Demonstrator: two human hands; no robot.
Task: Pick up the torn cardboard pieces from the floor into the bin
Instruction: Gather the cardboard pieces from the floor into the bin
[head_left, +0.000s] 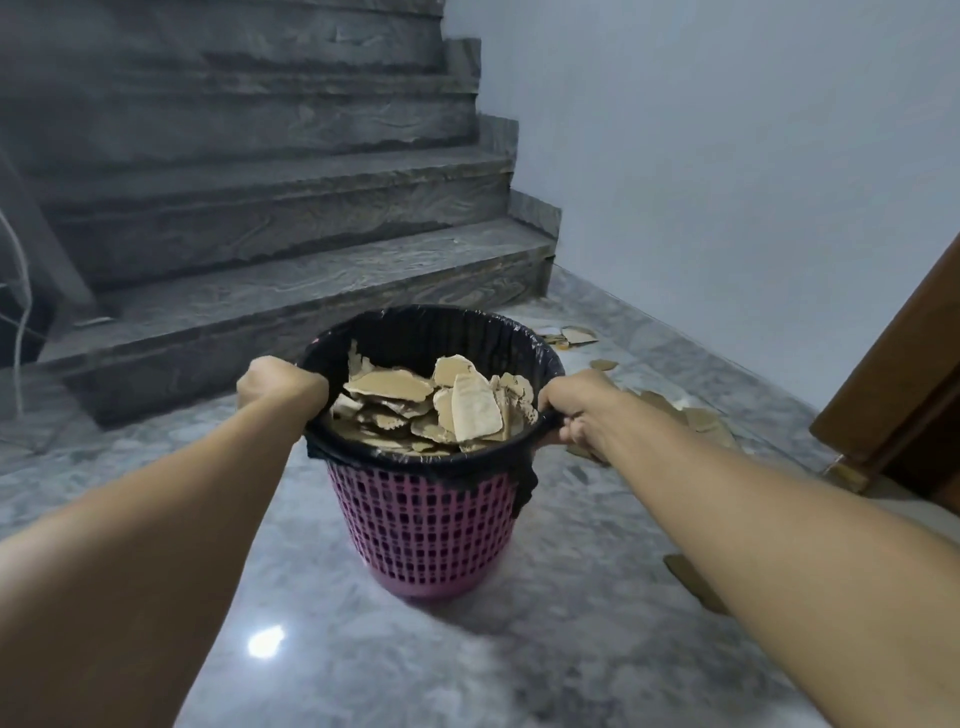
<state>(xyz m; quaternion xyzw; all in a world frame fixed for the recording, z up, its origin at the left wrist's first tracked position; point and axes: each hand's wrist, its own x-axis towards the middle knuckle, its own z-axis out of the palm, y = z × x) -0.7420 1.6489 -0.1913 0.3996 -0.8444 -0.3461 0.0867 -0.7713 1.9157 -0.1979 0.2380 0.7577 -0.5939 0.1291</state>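
Both hands grip the rim of the pink plastic lattice bin (431, 525) — the left hand (278, 387) curled over its left edge, the right hand (576, 410) pinching the right edge. The black plastic liner (441, 325) holds a heap of torn brown cardboard pieces (441, 410). More brown cardboard scraps (696, 415) lie on the grey marble floor (545, 649) to the right — near the grey stone stairs (291, 239).

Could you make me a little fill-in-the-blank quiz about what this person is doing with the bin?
1. Both hands, left and right, grip the bin's ____.
2. The bin is pink with a ____ liner.
3. It holds torn ____ pieces.
4. More pieces lie on the floor to the bin's ____.

Missing words: rim; black; cardboard; right
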